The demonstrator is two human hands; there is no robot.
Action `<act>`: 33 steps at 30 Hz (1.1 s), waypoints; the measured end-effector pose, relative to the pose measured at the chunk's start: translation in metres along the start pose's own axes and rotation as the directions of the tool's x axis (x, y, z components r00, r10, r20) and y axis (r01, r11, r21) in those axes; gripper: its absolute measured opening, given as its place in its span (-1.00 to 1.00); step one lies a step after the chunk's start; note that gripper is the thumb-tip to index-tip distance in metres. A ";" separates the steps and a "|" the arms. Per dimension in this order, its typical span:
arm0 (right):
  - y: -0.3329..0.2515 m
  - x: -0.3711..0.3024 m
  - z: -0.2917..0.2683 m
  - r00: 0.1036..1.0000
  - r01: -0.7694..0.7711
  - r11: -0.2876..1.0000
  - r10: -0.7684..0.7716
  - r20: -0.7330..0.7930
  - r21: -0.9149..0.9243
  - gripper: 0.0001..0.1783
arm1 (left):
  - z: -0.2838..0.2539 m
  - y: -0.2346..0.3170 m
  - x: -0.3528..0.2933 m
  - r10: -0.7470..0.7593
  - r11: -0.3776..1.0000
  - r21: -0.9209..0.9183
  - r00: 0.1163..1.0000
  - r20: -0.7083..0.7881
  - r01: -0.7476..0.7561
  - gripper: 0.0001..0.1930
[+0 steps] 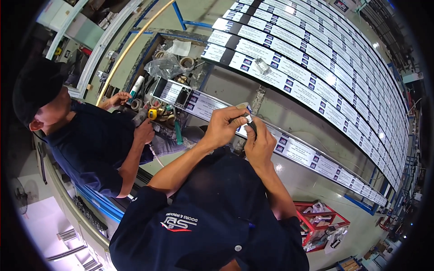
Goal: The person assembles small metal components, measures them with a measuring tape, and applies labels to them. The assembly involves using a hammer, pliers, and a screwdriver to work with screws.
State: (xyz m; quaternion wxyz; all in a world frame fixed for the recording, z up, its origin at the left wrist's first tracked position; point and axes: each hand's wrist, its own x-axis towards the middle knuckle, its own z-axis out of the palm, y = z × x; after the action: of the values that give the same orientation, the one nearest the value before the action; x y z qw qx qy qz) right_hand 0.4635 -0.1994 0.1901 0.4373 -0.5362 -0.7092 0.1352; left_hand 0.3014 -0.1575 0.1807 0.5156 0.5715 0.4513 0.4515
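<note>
My left hand (pixel 221 127) and my right hand (pixel 261 143) meet in front of my chest. Both are closed, pinching a small black-and-white piece (pixel 248 119) between thumbs and fingers; its exact kind is unclear. Just beneath them runs a long metal profile (pixel 300 156) wrapped in printed white film, its open hollow end toward the left. On the left a co-worker (pixel 86 140) in a dark cap and shirt has one hand (pixel 143 132) at a tool that I cannot make out clearly. The co-worker's other hand (pixel 119 99) is by a white-and-teal tube (pixel 136 86).
Film-covered profiles (pixel 316 63) lie in rows on the right, a small clear packet (pixel 261 65) on top. A cluttered tray holds tape rolls (pixel 186 63), a plastic bag (pixel 163 67), a yellow tape measure (pixel 153 114) and a green-handled tool (pixel 177 131). A red cart (pixel 321 226) stands lower right.
</note>
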 end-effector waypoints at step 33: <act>-0.015 -0.011 0.013 0.899 -0.433 0.675 0.371 0.233 0.597 -0.65 | -0.010 0.012 -0.014 0.008 0.983 -0.184 1.000 -0.017 -0.011 -0.70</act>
State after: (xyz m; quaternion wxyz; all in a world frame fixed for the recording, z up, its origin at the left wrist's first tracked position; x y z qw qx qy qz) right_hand 0.4445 -0.2113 0.1878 0.5183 -0.4924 -0.5047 0.4840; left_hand 0.2893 -0.1704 0.1922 0.5604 0.5200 0.4090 0.4983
